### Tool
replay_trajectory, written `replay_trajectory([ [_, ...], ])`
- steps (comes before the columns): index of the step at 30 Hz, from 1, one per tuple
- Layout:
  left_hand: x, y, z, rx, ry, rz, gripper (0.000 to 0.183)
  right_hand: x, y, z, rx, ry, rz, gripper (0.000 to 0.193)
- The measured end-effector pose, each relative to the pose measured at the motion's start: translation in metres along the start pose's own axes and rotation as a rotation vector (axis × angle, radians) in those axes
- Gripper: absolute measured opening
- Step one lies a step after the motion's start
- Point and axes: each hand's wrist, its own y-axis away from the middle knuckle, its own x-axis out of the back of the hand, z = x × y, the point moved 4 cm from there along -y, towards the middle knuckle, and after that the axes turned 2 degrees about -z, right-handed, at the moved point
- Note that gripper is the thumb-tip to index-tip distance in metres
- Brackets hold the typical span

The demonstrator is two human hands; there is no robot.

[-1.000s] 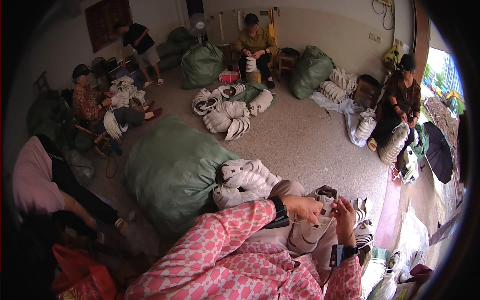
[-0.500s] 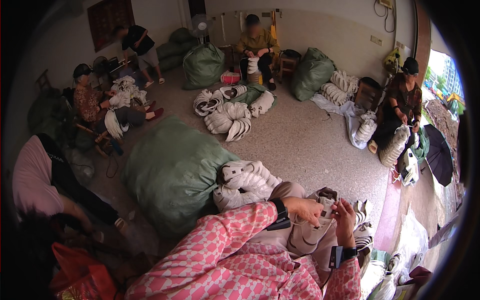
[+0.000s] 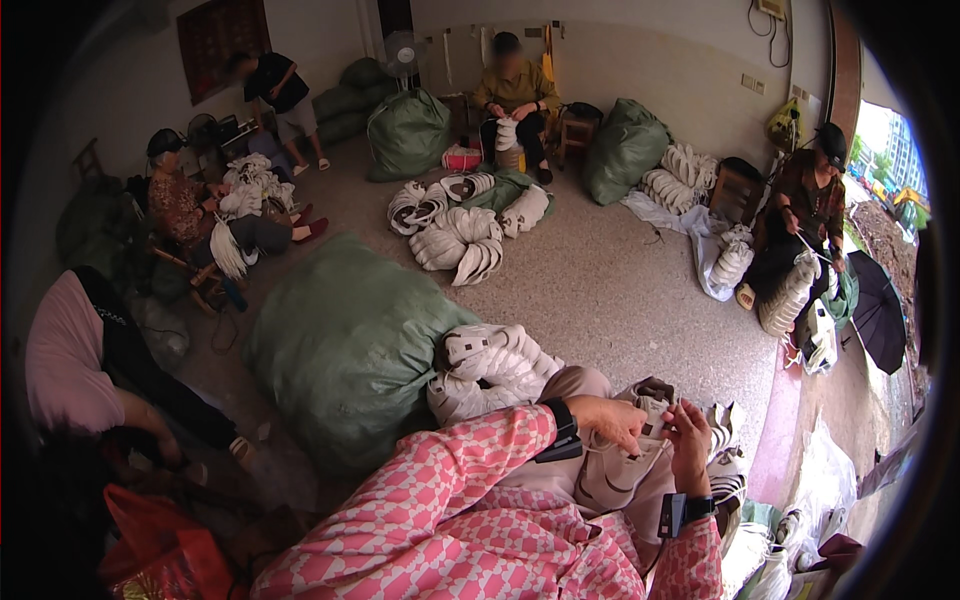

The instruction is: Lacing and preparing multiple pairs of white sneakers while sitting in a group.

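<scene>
A pale shoe upper [image 3: 612, 478] with brown trim lies across my lap, its collar end pointing away from me. My left hand [image 3: 612, 422] is over its lacing area, fingers curled and pinched together; whatever is between them is too small to make out. At the right edge of the same upper, my right hand [image 3: 688, 432] has thumb and fingertips closed on it. A lace cannot be made out clearly. Both wrists carry dark straps with boxes. Just right of my right hand stands a row of nested shoe uppers [image 3: 725, 440].
A large green sack [image 3: 350, 340] bulges left of my knees, beside bundled white uppers [image 3: 490, 365]. More upper bundles [image 3: 455, 240] lie mid-floor. Several people sit working around the room; one person [image 3: 800, 210] is at the right by a black umbrella [image 3: 877, 310]. A red bag [image 3: 165, 545] is lower left.
My hands stay almost in place on the upper. The person at the right has bent the head down and raised a hand, drawing a pale strand out from the bundle.
</scene>
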Motion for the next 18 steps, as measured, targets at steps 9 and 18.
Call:
replay_trajectory([
  [9, -0.010, -0.007, 0.001, -0.035, -0.032, -0.005, 0.041, 0.016, 0.000, 0.004, -0.016, 0.038, -0.034, 0.018],
  [18, -0.009, -0.012, -0.010, 0.038, 0.150, -0.243, 0.038, 0.086, -0.020, -0.019, -0.005, -0.272, -0.028, 0.015],
])
